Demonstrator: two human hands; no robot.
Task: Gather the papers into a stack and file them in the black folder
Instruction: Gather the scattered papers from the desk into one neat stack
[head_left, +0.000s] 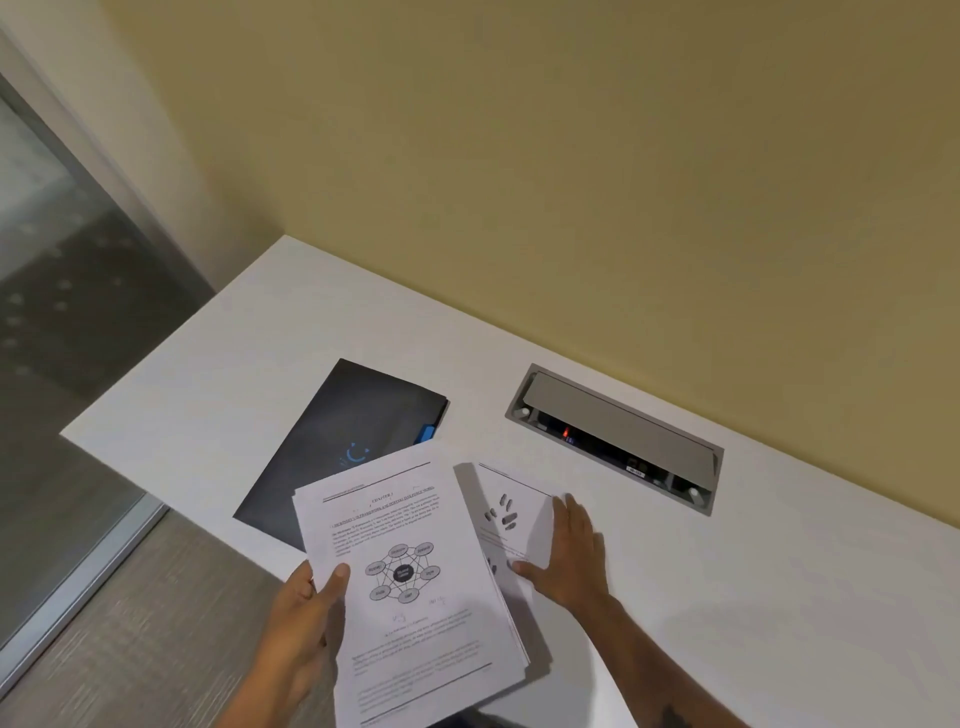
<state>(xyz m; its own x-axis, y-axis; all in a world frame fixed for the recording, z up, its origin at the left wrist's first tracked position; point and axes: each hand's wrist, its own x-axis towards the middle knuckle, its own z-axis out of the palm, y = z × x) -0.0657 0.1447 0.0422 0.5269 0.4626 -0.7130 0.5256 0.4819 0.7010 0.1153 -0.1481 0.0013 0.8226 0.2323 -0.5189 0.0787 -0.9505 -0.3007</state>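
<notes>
- Gripping the gathered paper stack (415, 587) in the left hand (306, 618), keeping it together.
- Right hand (571, 551) is lying flat, unclenched, on a loose sheet (511, 514), probably sliding it in; black folder (343, 441) is waiting closed.

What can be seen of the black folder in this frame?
The black folder lies flat and closed on the white table, angled, left of the recessed power box. Its matte dark cover carries a small blue emblem, and a blue tab sticks out at its right edge. The paper stack in the left hand overlaps its near corner.
</notes>
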